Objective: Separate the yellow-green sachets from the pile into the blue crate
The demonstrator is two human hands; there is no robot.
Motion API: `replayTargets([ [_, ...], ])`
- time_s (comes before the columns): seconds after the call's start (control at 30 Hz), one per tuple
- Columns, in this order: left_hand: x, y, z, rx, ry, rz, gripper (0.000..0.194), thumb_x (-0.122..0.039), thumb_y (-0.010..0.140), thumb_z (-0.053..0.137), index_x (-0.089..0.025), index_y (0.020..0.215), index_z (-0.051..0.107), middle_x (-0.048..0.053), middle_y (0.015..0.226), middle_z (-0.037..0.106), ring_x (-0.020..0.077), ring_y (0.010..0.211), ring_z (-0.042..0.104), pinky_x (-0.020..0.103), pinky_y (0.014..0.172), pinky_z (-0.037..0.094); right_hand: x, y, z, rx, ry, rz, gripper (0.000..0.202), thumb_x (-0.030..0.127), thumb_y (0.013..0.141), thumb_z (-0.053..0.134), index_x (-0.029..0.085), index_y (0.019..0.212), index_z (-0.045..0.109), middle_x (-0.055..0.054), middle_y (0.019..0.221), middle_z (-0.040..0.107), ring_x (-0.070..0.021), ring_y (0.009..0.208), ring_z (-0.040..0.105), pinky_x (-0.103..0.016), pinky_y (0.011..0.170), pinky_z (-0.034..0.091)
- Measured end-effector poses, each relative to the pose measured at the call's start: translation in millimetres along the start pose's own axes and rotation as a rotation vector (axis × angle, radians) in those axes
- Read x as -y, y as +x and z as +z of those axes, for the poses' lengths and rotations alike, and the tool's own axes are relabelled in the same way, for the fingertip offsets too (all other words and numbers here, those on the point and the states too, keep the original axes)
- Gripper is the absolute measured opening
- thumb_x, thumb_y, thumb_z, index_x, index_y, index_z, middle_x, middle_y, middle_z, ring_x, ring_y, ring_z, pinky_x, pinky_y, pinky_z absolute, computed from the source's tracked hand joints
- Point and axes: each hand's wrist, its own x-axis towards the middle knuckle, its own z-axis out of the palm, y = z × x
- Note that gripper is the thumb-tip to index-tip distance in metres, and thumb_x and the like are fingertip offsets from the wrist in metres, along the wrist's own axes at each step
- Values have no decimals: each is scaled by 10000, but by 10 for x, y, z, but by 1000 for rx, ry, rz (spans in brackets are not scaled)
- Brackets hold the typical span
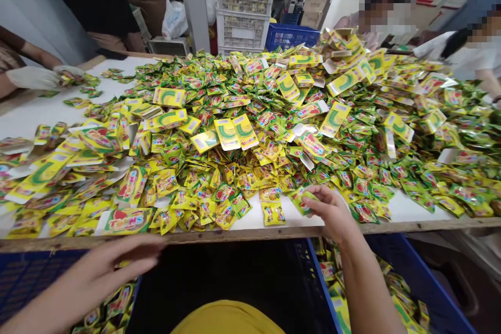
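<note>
Small green and yellow candy packets (223,193) lie heaped over the white table (250,219), mixed with flat yellow boxes (237,132). My right hand (326,209) pinches a green packet (300,200) just above the table's front edge. Below that edge at the left, my left hand (129,258) hovers over a blue crate, its fingers apart and slightly blurred, with nothing seen in it. A red and green box (127,221) lies on the table just above my left hand. Two joined yellow packets (273,206) rest left of my right hand.
Blue crates with packets stand below the table at left (35,276) and right (422,282). A gloved person's hands (39,78) work at the far left. Two people sit at the right. Stacked white crates (245,10) and a blue basket (291,36) stand behind.
</note>
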Motion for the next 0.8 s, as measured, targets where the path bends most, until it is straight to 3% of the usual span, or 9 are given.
replayTargets([
  [0.07, -285, 409, 291, 214, 7, 62, 208, -315, 781, 646, -359, 965, 733, -22, 951, 741, 183, 811, 692, 257, 741, 551, -16, -89, 221, 32, 17, 34, 461, 385, 570, 791, 211, 874, 492, 43, 628, 539, -168, 599, 581, -288, 506, 490],
  [0.13, -559, 884, 563, 232, -11, 240, 143, -256, 779, 649, -275, 871, 757, 3, 832, 741, 170, 741, 685, 230, 690, 527, -110, -158, 448, -7, -175, 19, 392, 367, 618, 740, 230, 877, 479, 70, 565, 492, -171, 560, 560, -297, 511, 477],
  [0.2, -741, 1353, 713, 151, 36, 383, 130, -223, 793, 627, -227, 838, 749, 15, 789, 729, 161, 711, 669, 227, 664, 499, -230, -206, 603, -88, -525, -69, 222, 332, 699, 654, 233, 811, 490, 54, 553, 493, -176, 554, 539, -306, 540, 444],
  [0.27, -801, 1770, 694, 17, 148, 462, 144, -189, 809, 596, -194, 849, 734, 36, 826, 722, 174, 766, 658, 260, 727, 489, -328, -238, 659, -149, -842, -188, 117, 292, 766, 571, 231, 727, 480, 7, 606, 539, -197, 609, 549, -323, 590, 421],
  [0.4, -741, 2379, 333, -205, 495, 488, 263, -118, 801, 549, -144, 1023, 688, 107, 1030, 682, 248, 1015, 583, 373, 923, 428, -408, -231, 614, -267, -1087, -343, 114, 282, 788, 565, 199, 861, 539, -106, 823, 621, -265, 798, 597, -350, 651, 421],
  [0.5, -721, 2632, 126, -161, 697, 397, 538, -245, 753, 657, -177, 1277, 551, 141, 1267, 573, 312, 1183, 466, 451, 999, 360, -385, -184, 622, -249, -1200, -282, 151, 334, 796, 580, 185, 818, 561, -137, 837, 630, -298, 812, 601, -358, 613, 405],
  [0.67, -619, 2728, 131, 324, 795, 227, 1200, -499, 466, 847, -296, 1476, 234, 180, 1551, 193, 444, 1389, 171, 640, 1051, 169, -319, -192, 808, -167, -1046, -360, 98, 198, 724, 586, 215, 741, 491, -82, 756, 628, -261, 739, 603, -330, 591, 393],
  [0.73, -520, 2684, 149, 381, 777, 226, 1245, -485, 458, 854, -256, 1489, 195, 204, 1563, 90, 444, 1407, 133, 648, 1060, 136, -322, -214, 877, -71, -828, -374, 138, 182, 722, 561, 241, 733, 437, -25, 663, 595, -222, 644, 582, -320, 572, 393],
  [0.8, -436, 2605, 137, 324, 751, 275, 1059, -424, 551, 822, -227, 1455, 307, 202, 1551, 166, 410, 1407, 183, 629, 1082, 101, -341, -221, 891, 24, -588, -332, 163, 201, 722, 569, 258, 800, 438, 12, 634, 580, -212, 611, 570, -320, 567, 405],
])
